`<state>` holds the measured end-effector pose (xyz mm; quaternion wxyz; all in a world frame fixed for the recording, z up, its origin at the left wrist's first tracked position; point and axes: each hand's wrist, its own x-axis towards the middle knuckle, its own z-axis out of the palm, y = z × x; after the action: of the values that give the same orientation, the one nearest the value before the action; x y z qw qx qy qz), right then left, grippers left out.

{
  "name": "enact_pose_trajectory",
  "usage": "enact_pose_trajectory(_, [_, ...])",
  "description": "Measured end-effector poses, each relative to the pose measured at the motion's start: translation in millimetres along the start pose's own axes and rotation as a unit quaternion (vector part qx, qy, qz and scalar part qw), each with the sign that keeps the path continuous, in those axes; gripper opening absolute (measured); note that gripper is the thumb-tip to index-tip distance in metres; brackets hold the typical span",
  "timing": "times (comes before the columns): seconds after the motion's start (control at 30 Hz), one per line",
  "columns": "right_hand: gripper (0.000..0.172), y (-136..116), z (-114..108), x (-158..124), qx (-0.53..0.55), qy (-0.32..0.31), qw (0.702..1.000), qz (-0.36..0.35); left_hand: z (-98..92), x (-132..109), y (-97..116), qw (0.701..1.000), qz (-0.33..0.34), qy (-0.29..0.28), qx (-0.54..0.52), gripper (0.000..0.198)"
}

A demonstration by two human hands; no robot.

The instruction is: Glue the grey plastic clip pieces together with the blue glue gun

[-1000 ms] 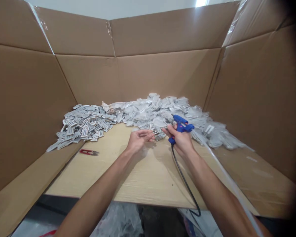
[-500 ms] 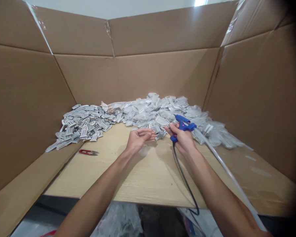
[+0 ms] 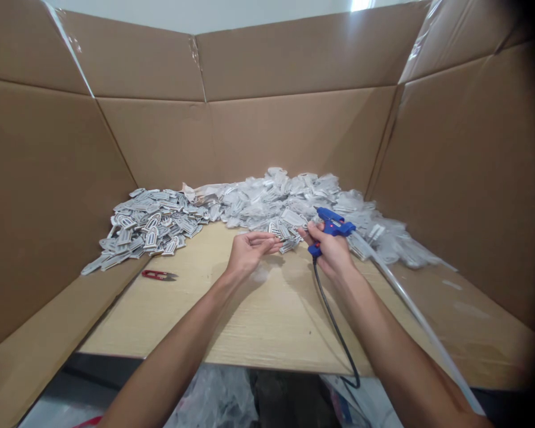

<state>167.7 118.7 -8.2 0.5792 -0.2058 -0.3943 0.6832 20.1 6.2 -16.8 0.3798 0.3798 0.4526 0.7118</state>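
My right hand [image 3: 335, 254] is wrapped round the handle of a blue glue gun [image 3: 334, 221], its nozzle pointing up and to the left. A long translucent glue stick [image 3: 405, 297] runs from the back of the gun towards the lower right. From the bottom of the handle a black cord [image 3: 332, 318] hangs down over the table edge. To the left, my left hand [image 3: 248, 252] is closed, thumb pressed to the fingers; what it pinches, if anything, is too small to make out. Just beyond its fingertips lie loose grey-and-white arched pieces [image 3: 289, 238].
A heap of grey-and-white pieces [image 3: 154, 223] lies at the left. Clear-bagged pieces [image 3: 267, 199] are piled along the back. Red thread snips [image 3: 159, 275] rest on the wooden table [image 3: 267, 333]. Cardboard walls [image 3: 294, 131] enclose the back and sides.
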Motion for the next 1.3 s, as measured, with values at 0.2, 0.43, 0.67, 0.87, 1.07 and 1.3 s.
enact_pose_trajectory(0.2, [0.053, -0.2, -0.9, -0.4, -0.02, -0.019, 1.0, -0.007, -0.6, 1.4, 0.8, 1.0, 0.009, 0.014, 0.02, 0.046])
enact_pose_trajectory(0.43, [0.054, -3.5, 5.4, -9.7, -0.05, -0.074, 0.996, -0.02, -4.1, 4.6, -3.3, 0.999, 0.004, 0.007, 0.037, 0.052])
enact_pose_trajectory(0.67, [0.057, -8.0, 6.0, -14.5, -0.174, -0.102, 0.979, -0.027, -1.7, 5.5, 2.9, 0.998, 0.002, 0.033, 0.051, 0.046])
enact_pose_trajectory(0.87, [0.052, -19.6, 11.8, -24.3, -0.314, -0.148, 0.936, -0.054, -5.1, 0.7, -3.0, 0.978, 0.023, -0.085, 0.189, 0.036])
enact_pose_trajectory(1.07, [0.054, -16.9, 11.9, -22.4, -0.327, -0.153, 0.929, -0.077, -4.8, 3.4, -2.7, 0.988, 0.001, -0.061, 0.14, 0.029])
enact_pose_trajectory(1.3, [0.066, -12.7, 7.4, -25.7, -0.34, -0.219, 0.914, -0.032, -6.4, 11.2, 0.9, 0.995, 0.014, 0.101, 0.008, 0.042])
